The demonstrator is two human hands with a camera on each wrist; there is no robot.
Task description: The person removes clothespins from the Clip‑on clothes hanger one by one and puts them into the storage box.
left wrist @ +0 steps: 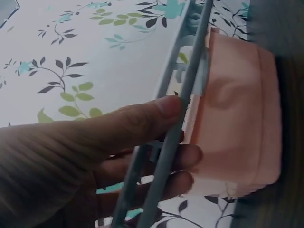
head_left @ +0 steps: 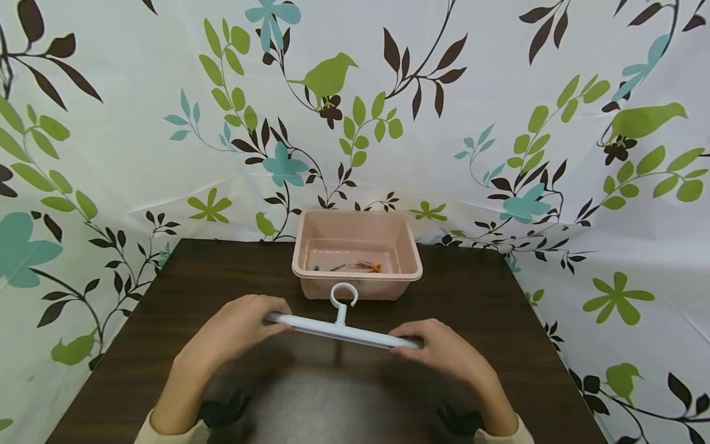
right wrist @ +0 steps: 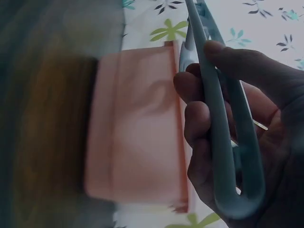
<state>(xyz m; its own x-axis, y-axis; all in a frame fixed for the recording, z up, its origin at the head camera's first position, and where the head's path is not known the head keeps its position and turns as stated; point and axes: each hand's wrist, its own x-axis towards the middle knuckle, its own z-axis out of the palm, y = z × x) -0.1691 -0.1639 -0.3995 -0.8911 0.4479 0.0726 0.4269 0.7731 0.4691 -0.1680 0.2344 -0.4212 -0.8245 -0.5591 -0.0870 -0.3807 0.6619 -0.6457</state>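
A pale blue-white plastic clothes hanger (head_left: 339,330) is held level above the table, its round hook (head_left: 344,295) pointing up. My left hand (head_left: 244,327) grips one end of it; in the left wrist view the thumb (left wrist: 168,105) lies across the bars and fingertips come round behind. The other end is gripped by my right hand (head_left: 438,348), with the curled fingers (right wrist: 197,116) around one bar in the right wrist view. Just beyond the hook stands a pink plastic bin (head_left: 357,285).
Several small items (head_left: 366,266), some orange and reddish, lie in the bin. The dark wooden table (head_left: 233,271) meets a wall covering (head_left: 138,154) printed with leaves and birds at its back and sides.
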